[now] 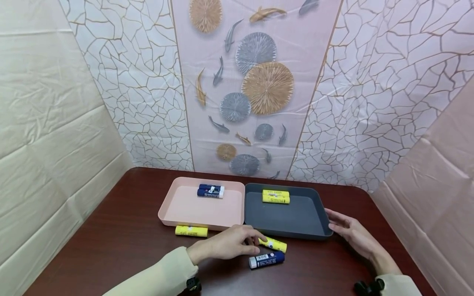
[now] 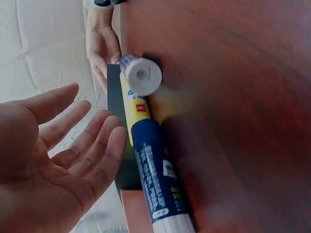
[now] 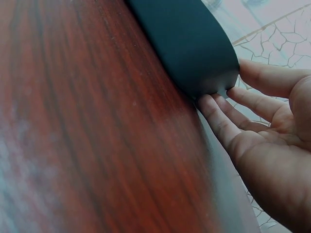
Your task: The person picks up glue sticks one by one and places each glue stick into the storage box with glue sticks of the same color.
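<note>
My left hand (image 1: 233, 242) hovers over the table, fingers loosely bent beside a yellow glue stick (image 1: 275, 245). Just below lies a blue glue stick (image 1: 267, 260) with a white end. Seen from the left wrist, that hand (image 2: 63, 160) has its fingers extended with nothing in them; a near blue glue stick (image 2: 158, 170), the yellow one (image 2: 137, 104) and a second white-ended one (image 2: 144, 76) line up beside it. My right hand (image 1: 355, 234) touches the right side of the dark grey tray (image 1: 303, 222); its straight fingertips (image 3: 209, 104) meet the tray corner (image 3: 214, 73).
Left of the grey tray stands a pink tray (image 1: 181, 205) with blue glue sticks (image 1: 210, 193) inside. Yellow glue sticks (image 1: 275, 199) lie in the grey tray. Another yellow glue stick (image 1: 191, 231) rests before the pink tray. Patterned cloth (image 1: 237, 135) hangs behind the table.
</note>
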The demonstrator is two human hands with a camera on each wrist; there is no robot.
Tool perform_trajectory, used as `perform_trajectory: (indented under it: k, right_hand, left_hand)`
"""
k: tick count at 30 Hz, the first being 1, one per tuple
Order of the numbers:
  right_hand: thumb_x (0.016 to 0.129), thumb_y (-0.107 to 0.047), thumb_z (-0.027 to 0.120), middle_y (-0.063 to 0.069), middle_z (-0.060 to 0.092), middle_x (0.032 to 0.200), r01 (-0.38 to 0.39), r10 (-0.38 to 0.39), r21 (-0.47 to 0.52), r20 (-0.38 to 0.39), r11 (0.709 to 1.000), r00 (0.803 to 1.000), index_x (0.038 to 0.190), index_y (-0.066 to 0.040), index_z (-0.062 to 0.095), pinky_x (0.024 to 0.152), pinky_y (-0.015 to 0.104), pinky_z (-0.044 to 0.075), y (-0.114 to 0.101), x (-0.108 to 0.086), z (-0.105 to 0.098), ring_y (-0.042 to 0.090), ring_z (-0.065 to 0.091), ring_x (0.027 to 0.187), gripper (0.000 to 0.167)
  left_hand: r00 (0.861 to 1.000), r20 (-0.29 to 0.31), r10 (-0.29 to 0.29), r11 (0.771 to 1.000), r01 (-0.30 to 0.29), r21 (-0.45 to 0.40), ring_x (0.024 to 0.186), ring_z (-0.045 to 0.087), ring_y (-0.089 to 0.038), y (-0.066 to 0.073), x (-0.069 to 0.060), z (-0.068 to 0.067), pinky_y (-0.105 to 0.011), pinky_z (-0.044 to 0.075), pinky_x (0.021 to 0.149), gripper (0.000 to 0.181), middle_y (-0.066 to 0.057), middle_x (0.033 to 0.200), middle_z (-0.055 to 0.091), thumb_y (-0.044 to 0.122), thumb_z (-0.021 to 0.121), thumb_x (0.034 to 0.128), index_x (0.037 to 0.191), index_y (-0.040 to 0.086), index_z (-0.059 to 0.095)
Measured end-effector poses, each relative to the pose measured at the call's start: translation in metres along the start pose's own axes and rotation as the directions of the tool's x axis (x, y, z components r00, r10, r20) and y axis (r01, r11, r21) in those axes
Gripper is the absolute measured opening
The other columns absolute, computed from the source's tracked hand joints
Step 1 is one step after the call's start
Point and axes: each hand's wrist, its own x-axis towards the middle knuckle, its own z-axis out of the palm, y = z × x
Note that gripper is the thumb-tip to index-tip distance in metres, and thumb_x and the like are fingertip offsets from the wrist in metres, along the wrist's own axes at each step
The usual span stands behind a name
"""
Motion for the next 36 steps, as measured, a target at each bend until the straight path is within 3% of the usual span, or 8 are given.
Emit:
perform_trajectory:
  k: [8,19,26,36]
  right_hand:
    - [0.108,-0.016,0.057,0.031,0.025,0.164,0.018,-0.018,-0.003,0.003,1.0,1.0,0.163,0.001,0.024,0.098,0.022,0.051,-0.001,0.0,0.0,0.001,0.058,0.124,0.067]
    - [0.108,-0.015,0.057,0.031,0.024,0.164,0.025,-0.025,-0.007,0.003,1.0,1.0,0.163,0.002,0.023,0.098,0.021,0.051,0.0,0.0,0.0,0.001,0.058,0.125,0.067]
    - [0.108,-0.015,0.057,0.031,0.025,0.164,0.019,-0.019,-0.007,0.002,1.0,1.0,0.163,0.002,0.024,0.098,0.022,0.051,0.0,-0.001,0.0,0.002,0.058,0.124,0.067]
    - [0.108,-0.015,0.057,0.031,0.025,0.164,0.026,-0.026,-0.01,0.004,1.0,1.0,0.163,0.002,0.024,0.098,0.021,0.05,-0.001,-0.001,0.002,0.001,0.057,0.125,0.067]
  left_hand:
    - [0.999,0.038,0.038,0.998,-0.039,0.045,0.095,0.061,0.005,0.003,0.003,0.006,-0.018,0.051,0.087,0.031,0.004,0.111,0.066,0.021,0.067,0.104,0.134,0.014,0.069]
    - [0.998,0.064,0.011,0.999,-0.014,0.05,0.101,0.06,0.002,0.005,0.004,0.014,-0.018,0.051,0.087,0.032,0.006,0.123,0.064,0.023,0.069,0.1026,0.134,0.017,0.07]
    - [0.996,0.086,0.005,0.993,-0.015,0.121,0.108,0.057,0.001,0.006,0.008,0.022,-0.021,0.048,0.093,0.037,0.007,0.131,0.061,0.026,0.07,0.1018,0.138,0.019,0.068]
    - [0.992,0.097,0.081,0.97,-0.101,0.222,0.112,0.058,0.0,0.008,0.013,0.027,-0.017,0.047,0.092,0.048,0.005,0.132,0.062,0.02,0.077,0.0964,0.142,0.018,0.065]
